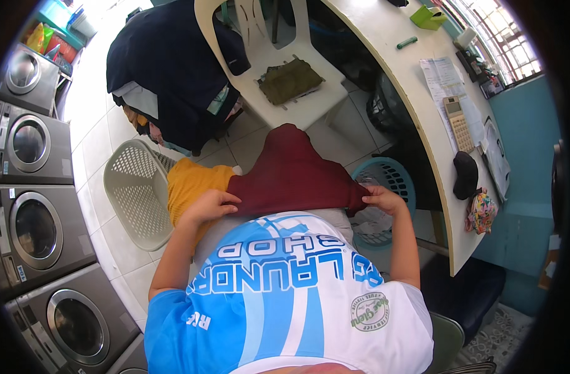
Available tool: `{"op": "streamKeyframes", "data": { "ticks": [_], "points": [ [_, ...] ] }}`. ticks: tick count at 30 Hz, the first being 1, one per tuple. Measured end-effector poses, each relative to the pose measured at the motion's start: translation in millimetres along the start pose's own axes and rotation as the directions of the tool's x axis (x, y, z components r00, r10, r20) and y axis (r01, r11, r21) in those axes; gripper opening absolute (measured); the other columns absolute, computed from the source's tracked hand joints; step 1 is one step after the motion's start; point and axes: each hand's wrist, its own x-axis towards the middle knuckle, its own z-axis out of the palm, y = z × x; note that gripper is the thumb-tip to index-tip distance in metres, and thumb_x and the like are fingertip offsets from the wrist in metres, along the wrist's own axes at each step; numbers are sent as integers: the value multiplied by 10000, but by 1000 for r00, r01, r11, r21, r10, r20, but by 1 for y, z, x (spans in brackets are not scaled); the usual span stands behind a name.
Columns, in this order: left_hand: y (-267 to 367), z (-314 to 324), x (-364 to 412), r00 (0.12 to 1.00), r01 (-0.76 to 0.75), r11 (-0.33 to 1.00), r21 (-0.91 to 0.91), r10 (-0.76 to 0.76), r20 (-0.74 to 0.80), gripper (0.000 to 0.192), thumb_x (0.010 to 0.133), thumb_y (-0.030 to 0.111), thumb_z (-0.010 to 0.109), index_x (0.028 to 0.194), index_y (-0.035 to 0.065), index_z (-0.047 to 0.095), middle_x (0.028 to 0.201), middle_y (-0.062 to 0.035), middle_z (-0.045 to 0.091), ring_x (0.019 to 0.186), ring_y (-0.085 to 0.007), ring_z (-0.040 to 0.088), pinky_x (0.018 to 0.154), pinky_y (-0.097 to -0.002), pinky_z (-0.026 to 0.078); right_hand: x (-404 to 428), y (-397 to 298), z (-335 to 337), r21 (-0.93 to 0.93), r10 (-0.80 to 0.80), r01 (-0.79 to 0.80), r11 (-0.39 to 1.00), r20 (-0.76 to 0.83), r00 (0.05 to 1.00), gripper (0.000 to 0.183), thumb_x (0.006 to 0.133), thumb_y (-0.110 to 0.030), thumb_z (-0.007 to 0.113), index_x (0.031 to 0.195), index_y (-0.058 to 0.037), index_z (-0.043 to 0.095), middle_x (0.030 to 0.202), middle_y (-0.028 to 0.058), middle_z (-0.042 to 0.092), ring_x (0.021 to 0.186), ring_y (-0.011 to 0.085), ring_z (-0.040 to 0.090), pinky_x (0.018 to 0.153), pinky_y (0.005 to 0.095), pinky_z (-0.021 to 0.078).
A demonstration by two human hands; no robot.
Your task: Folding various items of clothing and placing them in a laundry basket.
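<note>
A maroon garment [294, 173] is spread over my lap. My right hand [385, 199] pinches its bunched right corner between thumb and fingers. At the opposite end, the fingers of my left hand [212, 204] lie on the cloth's edge. Whether they grip it or only rest there is hard to see. Under my left hand and wrist, a mustard-yellow cloth [191, 184] drapes over my left thigh. Ahead of my knees, a folded olive garment [290, 82] lies on the seat of a white plastic chair [308, 114].
To the left stands a pale perforated laundry basket [138, 187], with a dark-draped pile of clothes [173, 70] beyond it. Front-loading machines [36, 229] line the left wall. A blue basket [409, 187] sits by my right hand, below a white curved desk [397, 70] bearing a calculator [458, 124].
</note>
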Motion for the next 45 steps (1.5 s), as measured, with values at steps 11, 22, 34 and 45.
{"op": "streamKeyframes", "data": {
  "ticks": [11,22,34,45],
  "points": [
    [-19,74,59,992,-86,674,733,128,-1,283,792,289,638,996,112,722,1368,-161,447,1157,-344,509,908,-403,437,27,17,59,-95,89,-163,982,-530,844,398,951,-332,531,1227,-48,567,1070,51,640,1029,160,566,849,313,466],
    [-32,7,195,983,61,891,449,23,-180,306,814,110,533,1092,35,635,1141,-208,609,1009,-347,617,856,-420,494,54,77,-17,-792,-315,-221,568,-458,831,191,809,-107,590,983,-60,655,977,162,651,850,309,633,737,407,495],
    [-3,-9,259,993,114,952,-284,-114,18,491,829,72,504,1320,53,493,1228,-96,582,1086,-218,569,870,-332,469,256,-32,35,-10,-122,126,992,-342,932,543,909,-498,545,1257,-82,532,1240,103,565,1104,242,551,890,408,458],
    [-12,-47,218,989,46,903,427,18,-147,255,754,206,661,992,133,713,962,-134,688,979,-348,621,861,-426,484,222,-64,10,65,-39,58,996,-266,963,480,847,-411,681,1160,-58,590,1086,67,632,997,168,568,874,365,445]
  ]
}}
